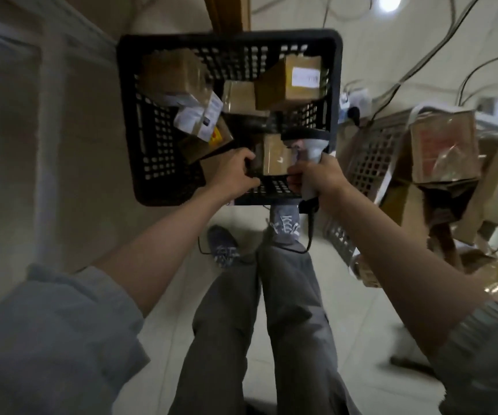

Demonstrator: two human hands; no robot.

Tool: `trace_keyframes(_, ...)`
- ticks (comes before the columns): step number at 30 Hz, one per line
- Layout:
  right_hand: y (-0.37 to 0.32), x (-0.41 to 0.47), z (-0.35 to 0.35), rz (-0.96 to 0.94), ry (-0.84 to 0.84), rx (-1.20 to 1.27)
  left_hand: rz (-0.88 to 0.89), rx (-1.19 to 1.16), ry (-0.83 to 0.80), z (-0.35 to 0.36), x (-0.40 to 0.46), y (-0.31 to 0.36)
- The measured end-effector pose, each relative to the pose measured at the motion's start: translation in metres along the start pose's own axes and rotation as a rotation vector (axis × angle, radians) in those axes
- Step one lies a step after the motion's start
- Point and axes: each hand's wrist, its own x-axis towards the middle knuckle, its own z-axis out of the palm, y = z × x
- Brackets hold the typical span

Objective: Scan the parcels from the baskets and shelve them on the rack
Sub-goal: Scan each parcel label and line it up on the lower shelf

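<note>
The left hand [235, 169] grips a small brown parcel [271, 157] with curled fingers, low in the black basket [152, 139]. Just right of it, the right hand [316, 178] holds a white scanner [307, 145], its head above the parcel.

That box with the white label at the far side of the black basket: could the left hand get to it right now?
Probably not at once. The left hand grips a small box at the near rim of the black basket. The labelled box lies uncovered on top, so once the hand is free, the way looks open.
</note>
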Motion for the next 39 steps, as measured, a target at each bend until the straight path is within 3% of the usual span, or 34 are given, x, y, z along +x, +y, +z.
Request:
trace_keyframes(6,0.038,0.076,-0.001,0.064,-0.095,0.148,0.035,0.143,0.013,0.071,0.104,-0.027)
trace_keyframes(11,0.061,0.102,-0.007,0.038,-0.155,0.196,0.068,0.503,0.010,0.109,0.155,-0.040)
trace_keyframes(14,0.071,0.109,-0.009,0.020,-0.158,0.204,0.125,0.687,0.097,0.123,0.176,-0.042)
trace_keyframes(19,0.078,0.103,-0.009,0.029,-0.120,0.216,0.184,0.631,0.233,0.123,0.176,-0.043)
trace_keyframes(26,0.048,0.034,-0.005,-0.033,-0.108,0.207,0.243,0.398,0.393,0.063,0.071,-0.021)
trace_keyframes(33,-0.023,-0.092,0.027,-0.253,-0.118,-0.026,0.202,0.116,0.589,-0.016,-0.086,0.002)
trace_keyframes(39,-0.080,-0.222,0.061,-0.370,-0.305,-0.101,0.148,-0.096,0.800,-0.074,-0.231,0.014)
